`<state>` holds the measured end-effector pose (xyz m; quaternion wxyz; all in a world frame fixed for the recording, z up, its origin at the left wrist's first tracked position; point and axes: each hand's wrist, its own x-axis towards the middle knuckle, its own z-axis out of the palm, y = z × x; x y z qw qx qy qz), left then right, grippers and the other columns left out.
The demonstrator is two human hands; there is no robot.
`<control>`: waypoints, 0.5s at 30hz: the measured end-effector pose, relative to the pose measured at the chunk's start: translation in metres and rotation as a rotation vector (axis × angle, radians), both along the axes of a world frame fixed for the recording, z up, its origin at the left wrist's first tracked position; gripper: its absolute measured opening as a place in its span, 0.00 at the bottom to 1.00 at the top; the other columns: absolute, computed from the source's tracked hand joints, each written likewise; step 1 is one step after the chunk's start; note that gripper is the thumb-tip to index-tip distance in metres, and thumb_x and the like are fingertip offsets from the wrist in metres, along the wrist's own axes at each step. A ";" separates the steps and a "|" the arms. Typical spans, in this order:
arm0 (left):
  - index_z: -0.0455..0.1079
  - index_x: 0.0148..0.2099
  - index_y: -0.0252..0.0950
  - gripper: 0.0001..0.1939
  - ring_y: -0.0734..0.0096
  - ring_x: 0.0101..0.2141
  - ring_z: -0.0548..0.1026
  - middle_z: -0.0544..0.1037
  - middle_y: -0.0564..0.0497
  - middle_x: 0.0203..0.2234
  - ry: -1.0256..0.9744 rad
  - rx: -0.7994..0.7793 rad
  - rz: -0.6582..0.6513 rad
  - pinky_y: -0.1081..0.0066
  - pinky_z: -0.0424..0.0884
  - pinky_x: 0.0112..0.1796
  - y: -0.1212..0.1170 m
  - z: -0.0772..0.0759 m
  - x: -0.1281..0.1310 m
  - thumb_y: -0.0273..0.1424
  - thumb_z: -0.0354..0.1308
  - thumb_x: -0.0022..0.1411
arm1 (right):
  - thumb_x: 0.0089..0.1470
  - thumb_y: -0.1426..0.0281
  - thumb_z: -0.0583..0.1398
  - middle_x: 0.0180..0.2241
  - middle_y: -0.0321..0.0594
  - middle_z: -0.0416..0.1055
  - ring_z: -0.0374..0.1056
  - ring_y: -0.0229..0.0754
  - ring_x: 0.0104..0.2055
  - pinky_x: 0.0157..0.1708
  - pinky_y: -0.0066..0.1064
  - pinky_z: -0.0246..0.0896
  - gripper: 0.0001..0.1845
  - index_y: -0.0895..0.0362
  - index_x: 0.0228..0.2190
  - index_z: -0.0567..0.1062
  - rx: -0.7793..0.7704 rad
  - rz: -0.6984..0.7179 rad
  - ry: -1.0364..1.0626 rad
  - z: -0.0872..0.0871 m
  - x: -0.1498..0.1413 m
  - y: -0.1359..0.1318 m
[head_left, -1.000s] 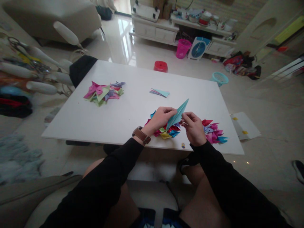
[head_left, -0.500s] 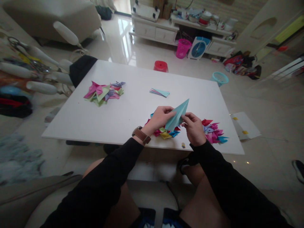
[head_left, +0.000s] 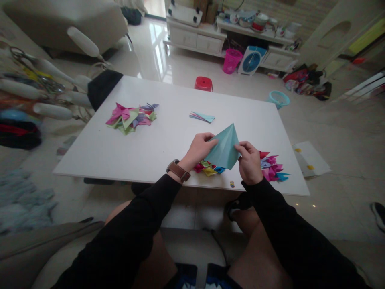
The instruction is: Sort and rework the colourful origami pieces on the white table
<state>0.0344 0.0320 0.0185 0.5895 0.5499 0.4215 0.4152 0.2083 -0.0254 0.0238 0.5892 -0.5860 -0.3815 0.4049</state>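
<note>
A sheet of light blue origami paper, creased and partly opened out with its point upward, is held above the table between both hands. My left hand pinches its left edge, thumb on top. On the right edge, my right hand grips it between thumb and fingers. Under the paper lies a pile of folded coloured paper, partly hidden. Just right of my right hand sits another pile of folded paper pieces in pink, red and blue.
On the white table are a heap of pink, green and purple folded paper at the left and a thin stack of folded papers at the back. A red stool stands beyond the far edge, a blue basket near the right corner.
The blue paper has been spread wider between my hands, its tip shifting slightly left. My right hand has moved a little to the right.
</note>
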 end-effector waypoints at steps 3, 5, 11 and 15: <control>0.78 0.34 0.32 0.08 0.72 0.31 0.72 0.80 0.50 0.29 0.044 0.008 0.039 0.71 0.66 0.34 0.001 -0.002 -0.001 0.32 0.61 0.59 | 0.43 0.61 0.71 0.26 0.31 0.69 0.62 0.38 0.31 0.33 0.31 0.58 0.12 0.52 0.25 0.75 0.023 -0.016 -0.001 -0.002 0.001 0.001; 0.79 0.34 0.32 0.08 0.72 0.31 0.73 0.80 0.50 0.29 0.059 0.002 0.052 0.71 0.66 0.34 0.001 -0.002 -0.001 0.32 0.62 0.59 | 0.43 0.61 0.71 0.26 0.31 0.69 0.63 0.38 0.31 0.33 0.31 0.59 0.13 0.52 0.26 0.74 0.024 -0.006 -0.010 -0.002 0.001 0.001; 0.81 0.35 0.32 0.09 0.72 0.29 0.74 0.82 0.48 0.29 0.031 -0.065 0.013 0.71 0.67 0.33 -0.002 -0.003 0.000 0.33 0.64 0.59 | 0.48 0.57 0.69 0.29 0.34 0.73 0.66 0.38 0.31 0.30 0.30 0.58 0.12 0.52 0.27 0.76 -0.052 0.109 0.037 0.006 -0.006 -0.003; 0.82 0.35 0.32 0.10 0.71 0.31 0.75 0.83 0.47 0.31 -0.056 -0.095 -0.077 0.70 0.70 0.35 -0.005 -0.001 0.001 0.34 0.65 0.60 | 0.49 0.58 0.69 0.29 0.34 0.74 0.67 0.37 0.33 0.30 0.29 0.59 0.12 0.53 0.26 0.77 -0.042 0.146 0.018 0.004 -0.008 -0.004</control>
